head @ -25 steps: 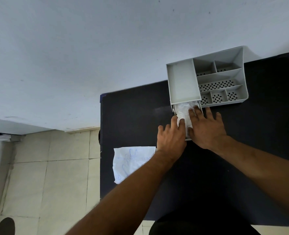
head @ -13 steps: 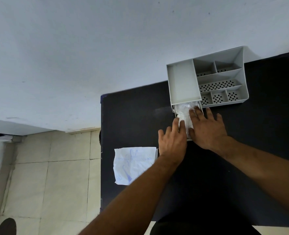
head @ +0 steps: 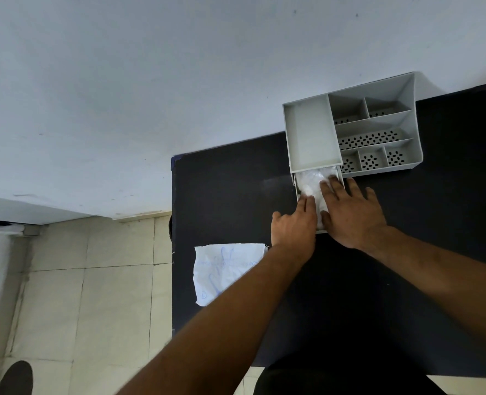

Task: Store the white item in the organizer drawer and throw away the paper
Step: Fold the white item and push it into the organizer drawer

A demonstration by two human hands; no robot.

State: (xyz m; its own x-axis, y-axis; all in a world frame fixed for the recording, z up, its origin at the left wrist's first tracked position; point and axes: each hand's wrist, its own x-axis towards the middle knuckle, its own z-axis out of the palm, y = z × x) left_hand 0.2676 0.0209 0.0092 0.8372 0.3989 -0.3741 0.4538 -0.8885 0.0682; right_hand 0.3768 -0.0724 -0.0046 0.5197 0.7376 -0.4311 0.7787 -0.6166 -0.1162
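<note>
My two forearms reach out from the bottom of the view across the black table [head: 222, 201]. Nearest on the table, under my left forearm, lies the paper [head: 222, 269], a white creased sheet with blue scribbles, flat at the table's left edge and partly hidden by my arm.

Further out, my left hand [head: 293, 226] lies palm down with the fingers close together, their tips touching the near-left part of the white item [head: 311, 185]. My right hand [head: 351, 215] is just beside it, also palm down, fingers spread flat; the first two press on the right side of the white item while the others rest on the table just beside the drawer. Neither hand is clamped around anything; both are flat and pressing.

The white item, crinkled and plastic-looking, sits inside the drawer [head: 295, 182], which is pulled out toward me from the left part of the organizer [head: 310, 138]. My hands cover the drawer's near end, so I cannot tell how far the item fills it.

Beyond that stands the grey organizer itself, with one plain compartment above the drawer and several perforated ones to the right, its back against the pale wall [head: 150, 81]
</note>
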